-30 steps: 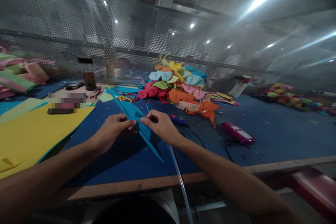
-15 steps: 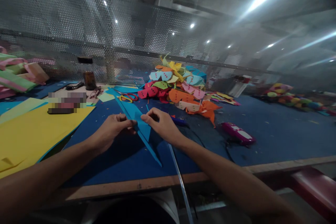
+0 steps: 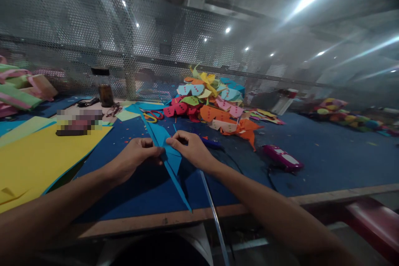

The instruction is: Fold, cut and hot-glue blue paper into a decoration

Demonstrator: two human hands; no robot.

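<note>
A folded blue sheet of paper (image 3: 172, 160), long and pointed, is held over the blue table by both my hands. On its left side my left hand (image 3: 137, 156) pinches the edge between thumb and fingers. My right hand (image 3: 190, 147) grips the right side, its thumb lying on the paper. The lower tip of the paper points down toward the table's front edge. Just beyond the paper lie scissors (image 3: 151, 117) with red and yellow handles. A dark blue tool (image 3: 212, 143) with a cord rests behind my right hand.
Colourful cut-paper shapes (image 3: 215, 104) are heaped at the back. Yellow sheets (image 3: 46, 153) and a phone-like, partly blurred object (image 3: 77, 124) lie left. A jar (image 3: 106, 89) stands behind them. A purple device (image 3: 282, 158) is at right; a clear rod (image 3: 215, 216) crosses the front edge.
The blue paper has turned a little and its lower tip has dropped nearer the table's front edge. Both hands keep hold of it, and my left hand has shifted slightly right.
</note>
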